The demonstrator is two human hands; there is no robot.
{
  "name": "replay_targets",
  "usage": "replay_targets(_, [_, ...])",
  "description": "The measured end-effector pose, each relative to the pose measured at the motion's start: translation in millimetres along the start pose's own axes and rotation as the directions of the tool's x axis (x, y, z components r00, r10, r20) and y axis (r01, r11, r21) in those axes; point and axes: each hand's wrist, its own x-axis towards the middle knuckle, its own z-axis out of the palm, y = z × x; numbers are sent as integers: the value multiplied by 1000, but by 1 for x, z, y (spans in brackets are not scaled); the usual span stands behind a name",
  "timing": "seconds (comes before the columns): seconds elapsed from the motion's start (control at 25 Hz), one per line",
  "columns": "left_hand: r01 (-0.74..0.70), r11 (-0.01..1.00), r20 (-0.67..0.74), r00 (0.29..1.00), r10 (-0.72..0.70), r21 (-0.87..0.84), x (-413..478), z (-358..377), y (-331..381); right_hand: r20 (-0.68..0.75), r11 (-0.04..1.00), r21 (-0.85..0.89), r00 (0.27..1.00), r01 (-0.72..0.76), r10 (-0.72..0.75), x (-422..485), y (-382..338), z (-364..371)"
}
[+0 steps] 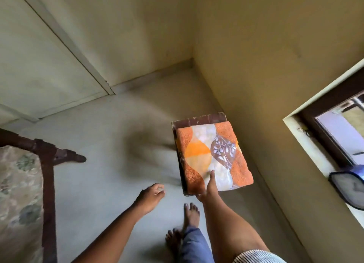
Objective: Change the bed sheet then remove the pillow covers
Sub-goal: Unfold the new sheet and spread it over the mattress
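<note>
A folded bed sheet (212,154), orange and cream with a brown leaf print, lies on a small dark wooden stool (199,119) near the room's corner. My right hand (208,185) grips the sheet's near edge, thumb on top and fingers underneath. My left hand (151,195) hovers to the left of the stool, fingers loosely curled, holding nothing. The bed (19,193), with a pale floral cover and a dark wooden frame (49,176), is at the left edge. No pillows are in view.
My bare feet (189,219) stand on the grey floor just in front of the stool. Walls meet in a corner behind it. A window recess (323,144) on the right holds a dark-rimmed object (348,189). A pale door (39,55) is at upper left.
</note>
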Motion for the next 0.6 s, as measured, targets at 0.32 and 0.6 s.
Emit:
replay_targets(0.32, [181,836,130,983,-132,-518,13,-17,20,-24,988,38,989,149,-148,-16,-34,18])
replay_targets(0.6, [402,225,403,914,-42,-888,-8,-31,49,222,924,-367,975,108,-26,-97,-16,13])
